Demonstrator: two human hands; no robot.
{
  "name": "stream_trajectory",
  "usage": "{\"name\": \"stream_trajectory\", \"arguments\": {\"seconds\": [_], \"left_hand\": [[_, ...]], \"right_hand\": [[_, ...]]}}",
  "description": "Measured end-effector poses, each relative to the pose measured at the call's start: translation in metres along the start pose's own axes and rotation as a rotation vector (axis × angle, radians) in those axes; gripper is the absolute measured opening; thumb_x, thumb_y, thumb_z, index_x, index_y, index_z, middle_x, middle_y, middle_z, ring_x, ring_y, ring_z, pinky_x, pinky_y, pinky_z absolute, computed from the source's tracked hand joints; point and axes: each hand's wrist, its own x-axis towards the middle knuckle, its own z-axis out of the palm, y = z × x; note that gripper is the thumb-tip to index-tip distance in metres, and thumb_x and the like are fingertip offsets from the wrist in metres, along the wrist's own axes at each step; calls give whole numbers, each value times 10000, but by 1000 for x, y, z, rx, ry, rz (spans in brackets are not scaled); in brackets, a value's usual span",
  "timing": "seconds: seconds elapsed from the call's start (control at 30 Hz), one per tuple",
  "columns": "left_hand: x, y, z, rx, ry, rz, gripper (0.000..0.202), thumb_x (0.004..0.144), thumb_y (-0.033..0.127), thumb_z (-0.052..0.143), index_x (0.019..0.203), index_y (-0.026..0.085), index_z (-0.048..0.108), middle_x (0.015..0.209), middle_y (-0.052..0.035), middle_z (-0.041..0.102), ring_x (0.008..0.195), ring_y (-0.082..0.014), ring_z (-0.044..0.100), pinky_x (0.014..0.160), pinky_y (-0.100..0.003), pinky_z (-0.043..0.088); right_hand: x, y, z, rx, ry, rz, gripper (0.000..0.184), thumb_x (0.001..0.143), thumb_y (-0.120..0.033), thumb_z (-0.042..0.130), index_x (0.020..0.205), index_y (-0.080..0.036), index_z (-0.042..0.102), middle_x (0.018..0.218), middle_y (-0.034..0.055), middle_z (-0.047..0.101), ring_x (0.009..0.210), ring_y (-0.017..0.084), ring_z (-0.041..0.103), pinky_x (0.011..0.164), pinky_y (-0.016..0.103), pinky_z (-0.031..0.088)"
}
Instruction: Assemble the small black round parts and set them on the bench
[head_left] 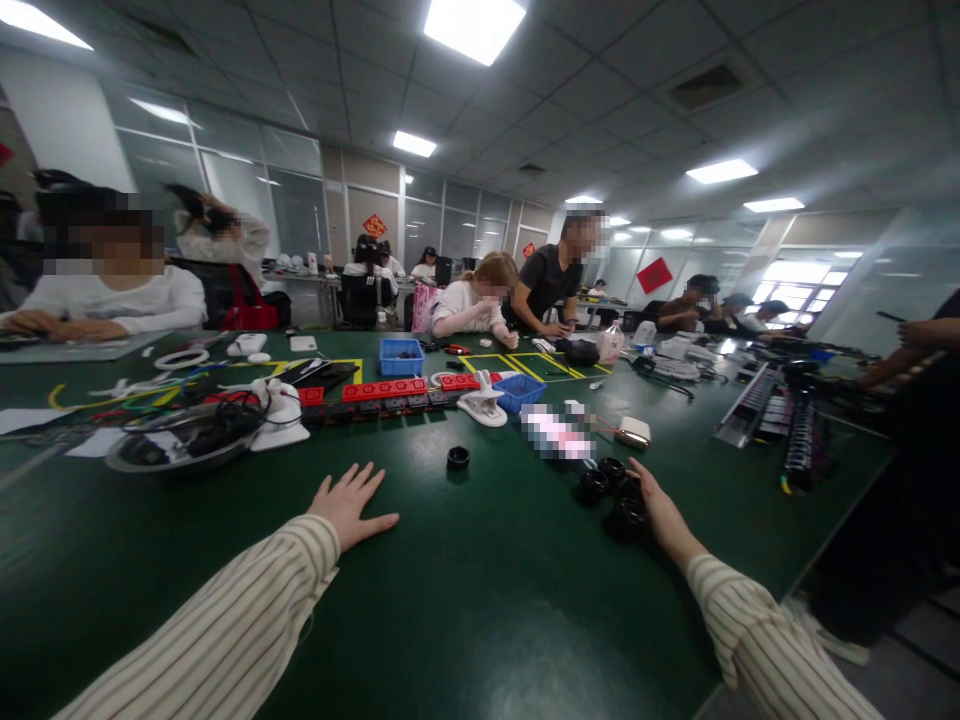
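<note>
My left hand [351, 503] lies flat on the dark green table [480, 600], fingers spread, holding nothing. A small black ring-shaped part [458, 458] sits alone a little beyond it. My right hand [654, 500] reaches into a cluster of black round parts [611, 492]; its fingers curl over one of them, and whether they grip it is hidden. Both my sleeves are cream with thin dark stripes.
A row of red and black power strips [390, 395] crosses the table, with a clear bowl of black cables [184, 437] at the left, blue bins [401, 356] and white clip devices [484, 402]. Several people sit or lean at the far side. The table edge runs at the right.
</note>
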Motion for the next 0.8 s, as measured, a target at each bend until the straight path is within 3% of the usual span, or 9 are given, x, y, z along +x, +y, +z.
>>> {"name": "stream_trajectory", "arguments": {"seconds": [0.1, 0.23, 0.33, 0.47, 0.57, 0.63, 0.73, 0.8], "left_hand": [[0, 0, 0, 2, -2, -9, 891, 675, 757, 283, 1373, 213, 181, 1456, -56, 120, 1334, -289, 90, 1042, -553, 117], [0, 0, 0, -2, -3, -6, 890, 673, 757, 286, 1373, 217, 182, 1456, -54, 114, 1333, -296, 84, 1040, -556, 117], [0, -1, 0, -4, -2, -5, 890, 671, 758, 286, 1373, 220, 182, 1456, -53, 114, 1333, -299, 85, 1038, -558, 118], [0, 0, 1, -7, -1, -6, 891, 671, 757, 287, 1373, 218, 185, 1456, -53, 119, 1333, -296, 90, 1039, -555, 117], [1, -1, 2, -10, 11, -8, 902, 665, 761, 283, 1372, 207, 195, 1455, -63, 123, 1331, -305, 93, 1035, -561, 118], [1, -1, 4, -9, 19, -7, 910, 659, 766, 279, 1371, 204, 203, 1455, -66, 125, 1331, -306, 94, 1034, -563, 119], [2, -2, 5, -5, 28, 5, 914, 653, 774, 270, 1370, 211, 210, 1455, -61, 128, 1331, -302, 96, 1036, -559, 118], [3, -3, 6, -1, 35, 7, 904, 660, 770, 263, 1370, 212, 210, 1454, -60, 135, 1331, -299, 100, 1037, -556, 120]], "right_hand": [[1, 5, -4, 35, -56, 62, 648, 830, -617, 187, 1255, -201, 445, 1124, 95, 562, 1072, 242, 508, 955, 397, 353], [1, 13, -6, 23, -18, 110, 623, 834, -594, 185, 1138, -175, 533, 1043, 91, 592, 989, 236, 544, 888, 387, 401], [1, 15, -6, -68, 33, 80, 612, 832, -575, 183, 1061, -163, 574, 979, 91, 603, 930, 230, 556, 848, 382, 417], [-3, 5, -10, -154, 152, -5, 592, 819, -551, 201, 1117, -154, 523, 1022, 106, 574, 957, 237, 524, 865, 409, 394], [-14, -19, -15, -203, 438, -157, 575, 826, -517, 196, 1065, -108, 524, 1021, 149, 545, 978, 265, 494, 879, 451, 367], [-29, -46, -10, -210, 536, -230, 520, 837, -490, 211, 1038, -122, 518, 1017, 155, 517, 996, 279, 466, 889, 476, 345], [-61, -100, 22, -186, 446, -408, 337, 840, -430, 317, 1020, -211, 498, 1028, 95, 506, 1018, 261, 453, 898, 469, 349], [-80, -138, 59, -208, 202, -524, 282, 819, -386, 407, 1041, -234, 493, 1088, 71, 493, 1053, 234, 445, 918, 425, 360]]}}
